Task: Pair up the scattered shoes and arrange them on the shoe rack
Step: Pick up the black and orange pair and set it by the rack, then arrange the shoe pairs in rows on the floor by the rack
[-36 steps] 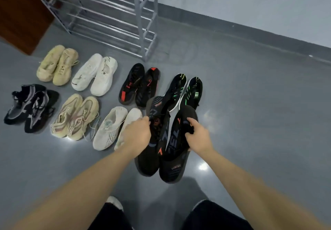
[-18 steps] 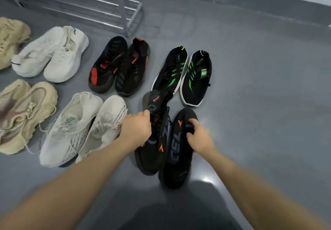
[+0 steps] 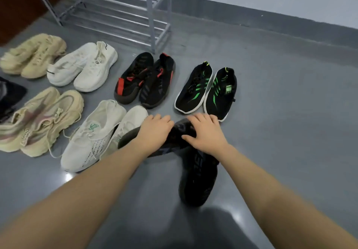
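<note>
Nearest, a black shoe (image 3: 197, 179) with grey lettering, too blurred to read, lies on the floor (image 3: 280, 132); the right hand (image 3: 205, 134) rests on its far end, fingers spread and lightly bent, grip uncertain. The left hand (image 3: 155, 132) curls over its mate (image 3: 131, 138), which lies crosswise and touches the white pair (image 3: 100, 134), marked with a green "7" logo. Beyond sit the green-striped pair (image 3: 207, 89) and red-trimmed pair (image 3: 145, 80). Farthest stands the rack (image 3: 151, 16).

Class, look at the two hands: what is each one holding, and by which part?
The left hand and right hand each grip one black shoe near its heel opening.
</note>
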